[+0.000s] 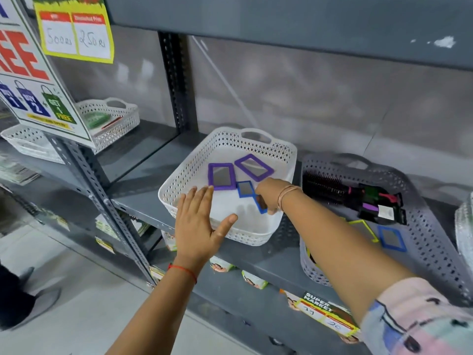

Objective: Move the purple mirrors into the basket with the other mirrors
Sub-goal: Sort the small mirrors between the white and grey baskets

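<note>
Shelving (256, 262) of grey steel fills my view, a grey basket (419, 226) to the right holding a blue mirror (391, 238). Left of it sits a white basket (194, 165) with two purple mirrors (221, 176) lying flat inside. My right hand (267, 194) pinches a small blue-framed mirror (261, 206) over that basket; my left hand (198, 224) hovers flat, fingers spread, empty.
</note>
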A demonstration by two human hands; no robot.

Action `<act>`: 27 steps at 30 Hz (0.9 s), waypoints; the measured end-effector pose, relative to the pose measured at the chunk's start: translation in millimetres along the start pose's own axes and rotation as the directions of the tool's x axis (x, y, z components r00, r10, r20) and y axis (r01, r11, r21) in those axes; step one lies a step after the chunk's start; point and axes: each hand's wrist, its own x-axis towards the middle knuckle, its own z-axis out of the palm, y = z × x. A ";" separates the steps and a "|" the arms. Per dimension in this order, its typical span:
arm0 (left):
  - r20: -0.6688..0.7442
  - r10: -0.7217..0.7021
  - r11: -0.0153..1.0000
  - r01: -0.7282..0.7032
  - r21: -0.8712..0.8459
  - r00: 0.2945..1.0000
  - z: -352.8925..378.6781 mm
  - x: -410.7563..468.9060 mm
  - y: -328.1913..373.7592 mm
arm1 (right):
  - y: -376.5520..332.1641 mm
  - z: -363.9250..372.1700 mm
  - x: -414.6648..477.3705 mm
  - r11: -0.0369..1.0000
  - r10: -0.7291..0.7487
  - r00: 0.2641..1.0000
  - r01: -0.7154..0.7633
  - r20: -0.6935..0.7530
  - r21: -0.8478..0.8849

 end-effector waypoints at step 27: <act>0.026 0.067 0.990 -0.070 0.124 0.997 12.9 -13.4 26.6 | 75.3 27.9 -153.4 0.858 0.319 0.878 -0.107 -0.357 0.502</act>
